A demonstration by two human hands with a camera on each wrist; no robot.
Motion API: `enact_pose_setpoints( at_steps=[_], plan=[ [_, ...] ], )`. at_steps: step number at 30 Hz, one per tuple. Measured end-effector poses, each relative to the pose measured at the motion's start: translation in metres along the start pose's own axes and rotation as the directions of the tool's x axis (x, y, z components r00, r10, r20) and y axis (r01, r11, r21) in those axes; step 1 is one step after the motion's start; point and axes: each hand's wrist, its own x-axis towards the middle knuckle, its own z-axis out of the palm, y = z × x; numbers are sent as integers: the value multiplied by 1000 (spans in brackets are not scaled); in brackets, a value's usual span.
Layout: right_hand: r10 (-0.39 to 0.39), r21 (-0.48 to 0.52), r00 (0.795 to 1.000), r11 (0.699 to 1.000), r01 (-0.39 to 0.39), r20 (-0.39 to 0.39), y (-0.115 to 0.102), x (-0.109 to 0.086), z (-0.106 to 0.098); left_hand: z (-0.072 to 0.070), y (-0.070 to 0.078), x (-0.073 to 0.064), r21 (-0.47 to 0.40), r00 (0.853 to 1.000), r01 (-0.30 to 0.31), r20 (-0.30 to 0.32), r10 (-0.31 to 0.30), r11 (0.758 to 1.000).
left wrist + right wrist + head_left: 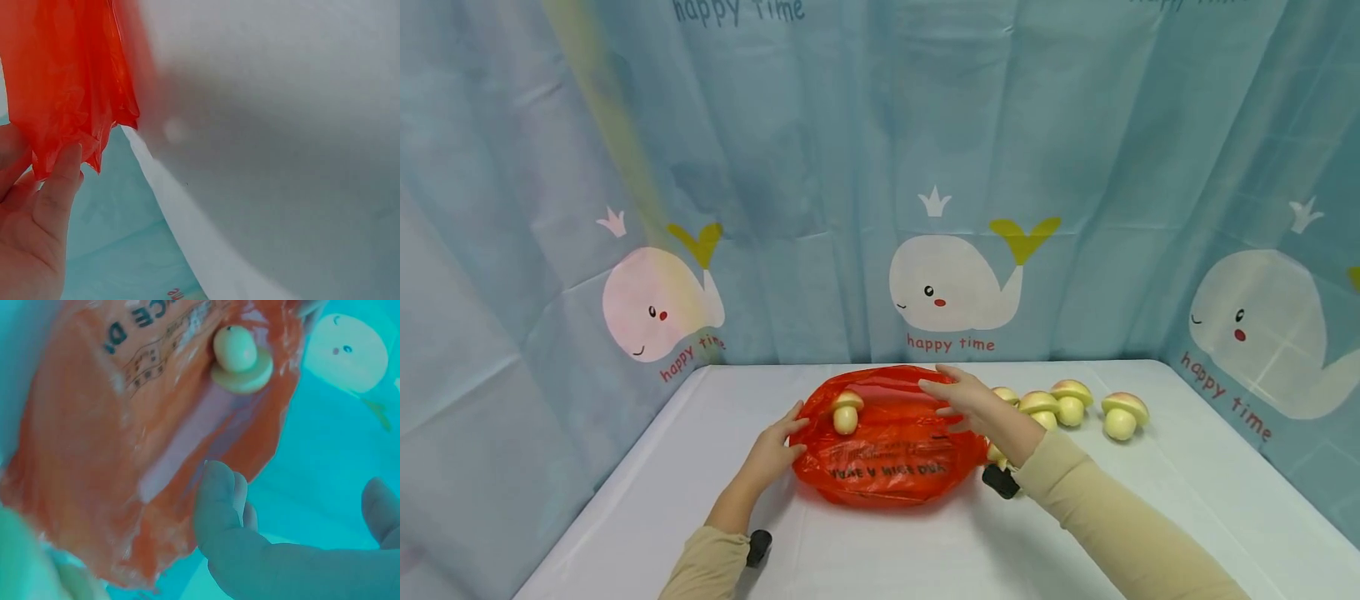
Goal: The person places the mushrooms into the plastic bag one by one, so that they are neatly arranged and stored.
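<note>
An orange-red plastic bag point(887, 454) with dark print lies on the white table point(880, 550). A toy mushroom point(846, 411) with a yellow-green cap sits at the bag's upper left; it also shows in the right wrist view as the mushroom point(239, 356) against the bag point(94, 444). My left hand point(790, 437) pinches the bag's left edge, and the left wrist view shows its fingers point(59, 187) on the raised edge of the bag point(62, 81). Over the bag's upper right side hovers my right hand point(936, 398), its fingers point(219, 506) straight and holding nothing.
Several more toy mushrooms point(1070, 402) stand in a row on the table just right of the bag, one farther out point(1123, 415). A blue whale-print curtain point(955, 250) closes in the back and both sides. Bare tabletop lies in front.
</note>
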Motion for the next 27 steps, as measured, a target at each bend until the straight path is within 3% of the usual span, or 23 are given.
enact_pose_setpoints(
  at_steps=[9, 16, 23, 27],
  plan=[
    [-23, 17, 1000, 1000, 23, 17, 9, -15, -30, 0, -5, -4, 12, 1000, -2, 15, 2, 1000],
    [-39, -42, 999, 998, 39, 12, 13, -28, -49, 1, -16, -11, 28, 994, -107, -18, 108, 994],
    [-92, -84, 996, 992, 93, 22, 17, -35, -72, 0, -7, -11, 23, 1000, -15, 12, 15, 1000],
    [-128, -158, 991, 979, 132, 38, 21, -38, -87, 0, -5, -9, 41, 1000, -4, 14, 4, 999]
  ],
)
